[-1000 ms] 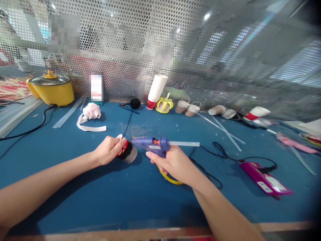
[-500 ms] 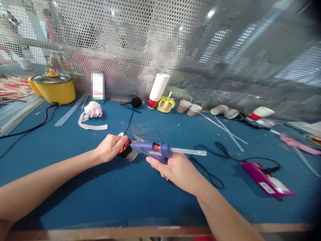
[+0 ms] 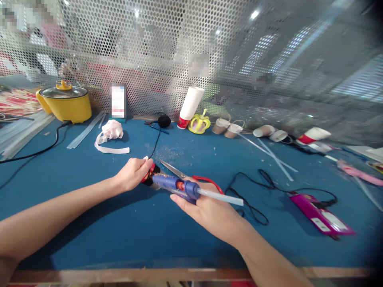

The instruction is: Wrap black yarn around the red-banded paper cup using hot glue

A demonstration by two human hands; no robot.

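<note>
My left hand is closed round a small red paper cup with a black band, partly hidden behind the fingers and the glue gun. A black yarn strand runs from the cup back to a black yarn ball. Gripped in my right hand is a blue hot glue gun, its nozzle pointing left at the cup's black part; I cannot tell if they touch. A clear glue stick juts from its rear. Behind the gun lie scissors with red handles, partly covered by my right hand.
Along the back stand a yellow electric pot, a phone, stacked paper cups, a yellow crown-shaped piece and small baskets. White ribbon lies left. A purple power strip and black cord lie right.
My right hand has lowered the glue gun's rear and shifted it slightly left, uncovering more of the scissors. My left hand still holds the cup, which now shows less of its lower end.
</note>
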